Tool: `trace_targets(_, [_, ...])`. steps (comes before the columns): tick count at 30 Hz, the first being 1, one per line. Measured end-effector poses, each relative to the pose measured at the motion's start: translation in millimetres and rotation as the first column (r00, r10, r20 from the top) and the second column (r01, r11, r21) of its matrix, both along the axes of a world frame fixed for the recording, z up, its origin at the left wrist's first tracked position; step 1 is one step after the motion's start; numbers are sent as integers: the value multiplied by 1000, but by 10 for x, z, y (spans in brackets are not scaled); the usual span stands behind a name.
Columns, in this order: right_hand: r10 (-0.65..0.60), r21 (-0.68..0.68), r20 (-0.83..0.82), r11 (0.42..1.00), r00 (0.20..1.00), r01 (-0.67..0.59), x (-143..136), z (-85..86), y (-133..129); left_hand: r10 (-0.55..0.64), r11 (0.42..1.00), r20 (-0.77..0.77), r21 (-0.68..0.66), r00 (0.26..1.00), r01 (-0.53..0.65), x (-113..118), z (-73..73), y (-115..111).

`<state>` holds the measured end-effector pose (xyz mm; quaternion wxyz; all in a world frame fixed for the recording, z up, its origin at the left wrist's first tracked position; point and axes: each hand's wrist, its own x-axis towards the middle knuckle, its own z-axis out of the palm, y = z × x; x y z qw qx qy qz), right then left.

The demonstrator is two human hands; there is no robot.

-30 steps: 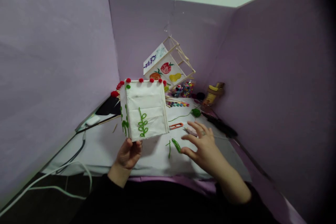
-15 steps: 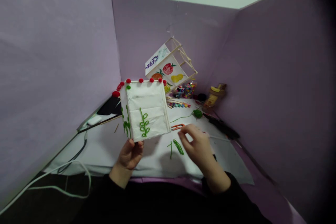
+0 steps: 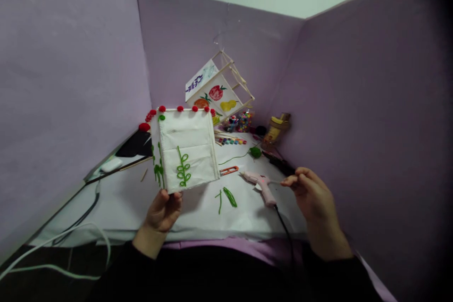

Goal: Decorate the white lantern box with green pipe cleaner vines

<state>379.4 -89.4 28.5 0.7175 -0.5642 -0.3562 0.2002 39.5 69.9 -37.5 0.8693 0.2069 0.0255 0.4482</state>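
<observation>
My left hand (image 3: pixel 163 212) grips the bottom edge of a white fabric-covered box lantern (image 3: pixel 196 137), holding it raised over the table. Red pompoms (image 3: pixel 180 109) line its top edge, and a green one sits below them at the left corner. A looped green yarn sprig (image 3: pixel 183 167) is on the front face; more green shapes show on the left side. My right hand (image 3: pixel 313 198) is at the right with thumb and fingers pinched; whether anything is in them is unclear. Its fingertips appear beside the rear glue stick of a pink glue gun (image 3: pixel 260 184), which lies on the table.
Green yarn pieces (image 3: pixel 229 197) and an orange-handled cutter (image 3: pixel 229 170) lie mid-table. Behind hangs a stick-framed lantern (image 3: pixel 215 92) with painted fruit. Paint pots (image 3: pixel 231 141), a green yarn ball (image 3: pixel 255 152) and a yellow-brown object (image 3: pixel 276 130) stand at the back. Purple panels (image 3: pixel 219 19) enclose the table.
My right hand has moved right, away from the lantern's lower corner, uncovering the glue gun. My left hand still holds the lantern. The whole view has shifted slightly.
</observation>
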Motion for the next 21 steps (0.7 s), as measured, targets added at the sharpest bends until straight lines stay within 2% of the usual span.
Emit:
trace_targets(4, [-13, -76, 136, 997, 991, 23, 202, -82, -120, -6, 1000, 13, 15, 1000, 6, -19, -24, 14])
trace_targets(9, [58, -65, 109, 997, 992, -51, 180, -83, -128, -5, 1000, -23, 10, 1000, 5, -32, -37, 35])
trace_targets(12, [231, 124, -91, 968, 969, -219, 67, -26, -81, -5, 1000, -38, 12, 999, 6, -23, -21, 35])
trace_targets(14, [376, 272, -266, 913, 888, -305, -2, 8, -56, -2, 1000, -35, 18, 999, 2, -13, -6, 31])
trace_targets(18, [497, 409, -470, 855, 729, -319, -76, 32, -30, 1, 1000, -33, 27, 999, 0, -4, 17, 23])
trace_targets(21, [520, 444, -521, 842, 676, -306, -97, 29, -21, -3, 1000, -46, 23, 999, 4, -9, 25, 24])
